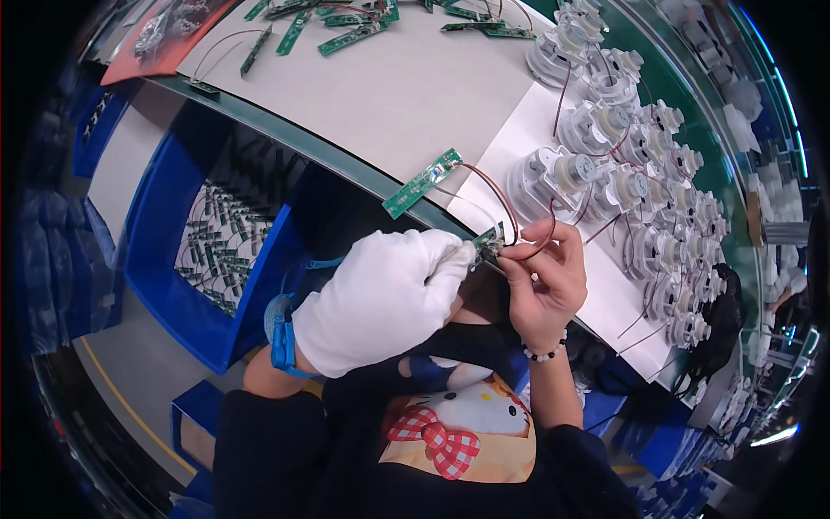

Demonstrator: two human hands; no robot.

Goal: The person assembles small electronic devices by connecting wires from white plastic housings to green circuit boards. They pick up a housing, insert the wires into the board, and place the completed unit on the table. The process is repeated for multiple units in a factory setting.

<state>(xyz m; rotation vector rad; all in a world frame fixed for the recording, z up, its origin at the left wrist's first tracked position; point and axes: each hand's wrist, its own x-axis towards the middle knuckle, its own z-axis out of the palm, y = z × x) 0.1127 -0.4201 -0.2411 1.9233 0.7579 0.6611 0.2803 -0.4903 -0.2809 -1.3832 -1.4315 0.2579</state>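
My left hand (380, 298), in a white glove with a blue wrist strap, is closed on the edge of a small green circuit board (490, 238). My bare right hand (546, 281), wearing a bead bracelet, pinches a thin reddish wire (551, 227) close to that board. The exact spot where wire and board meet is hidden by my fingertips. Dark and red leads (497, 192) arch from the held board to a longer green circuit board (424, 182), which lies tilted at the table's near edge. White motor-like units (553, 177) stand just beyond my right hand.
Rows of similar white units (648, 186) with loose wires fill the table's right side. More circuit boards (353, 39) lie at the far end, near an orange-red bag (138, 52). A blue bin (251, 320) of boards sits at left below the table edge (303, 143).
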